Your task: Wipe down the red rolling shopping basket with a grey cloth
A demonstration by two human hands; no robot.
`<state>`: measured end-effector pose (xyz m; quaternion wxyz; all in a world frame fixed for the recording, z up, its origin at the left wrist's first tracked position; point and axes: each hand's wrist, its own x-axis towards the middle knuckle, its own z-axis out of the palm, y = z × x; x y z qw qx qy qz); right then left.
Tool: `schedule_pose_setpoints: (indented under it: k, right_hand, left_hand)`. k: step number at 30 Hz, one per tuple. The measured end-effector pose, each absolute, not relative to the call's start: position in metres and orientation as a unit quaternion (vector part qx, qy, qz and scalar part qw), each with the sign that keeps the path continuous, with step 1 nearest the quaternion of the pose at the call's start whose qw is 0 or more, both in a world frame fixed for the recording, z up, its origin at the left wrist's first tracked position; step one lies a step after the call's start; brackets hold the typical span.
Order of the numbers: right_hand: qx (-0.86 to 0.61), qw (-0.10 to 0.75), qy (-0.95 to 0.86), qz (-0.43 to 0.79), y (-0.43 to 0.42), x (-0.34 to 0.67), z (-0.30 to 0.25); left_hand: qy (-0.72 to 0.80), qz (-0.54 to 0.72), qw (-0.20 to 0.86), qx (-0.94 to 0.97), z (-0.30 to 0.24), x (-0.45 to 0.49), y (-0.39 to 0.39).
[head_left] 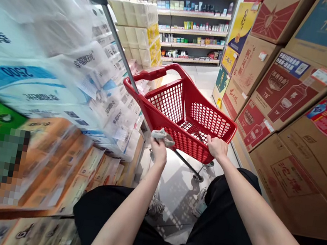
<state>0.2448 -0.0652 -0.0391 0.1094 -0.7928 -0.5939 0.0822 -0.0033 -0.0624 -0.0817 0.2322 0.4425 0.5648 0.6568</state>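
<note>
L hand was closed on a grey cloth; R hand was curled over the near rim of the red cart. Cart stood on the aisle floor, btwn wrapped packs (L) and stacked cartons (R). Poss. faults: uneven R-hand pressure could roll the cart on its castors into adj. stock; loose cloth might snag in the mesh. N.B.: R fingertips were hidden; cloth-to-cart contact was unclear; grey bar was cut off at top.
</note>
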Motion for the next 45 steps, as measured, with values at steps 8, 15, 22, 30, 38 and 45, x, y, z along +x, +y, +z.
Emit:
schedule_pose_setpoints:
  k: [8, 15, 22, 30, 38, 45]
  right_hand:
    - [-0.785, 0.113, -0.603, 0.088, -0.065, 0.241, -0.039]
    - [-0.790, 0.110, -0.596, 0.098, -0.066, 0.238, -0.038]
    - [-0.792, 0.104, -0.595, 0.095, -0.065, 0.240, -0.038]
    - [-0.790, 0.108, -0.596, 0.098, -0.067, 0.237, -0.040]
    - [-0.790, 0.114, -0.592, 0.109, -0.068, 0.228, -0.036]
    - [-0.789, 0.121, -0.591, 0.112, -0.070, 0.216, -0.035]
  left_hand:
    - [0.522, 0.646, 0.316, 0.460, -0.087, 0.045, -0.056]
    - [0.549, 0.619, 0.277, 0.489, -0.098, 0.048, -0.050]
    - [0.512, 0.581, 0.288, 0.564, -0.105, 0.032, -0.048]
    - [0.502, 0.618, 0.303, 0.524, -0.117, 0.063, -0.083]
    - [0.530, 0.628, 0.268, 0.503, -0.102, 0.049, -0.063]
    - [0.627, 0.611, 0.197, 0.441, -0.115, 0.050, -0.067]
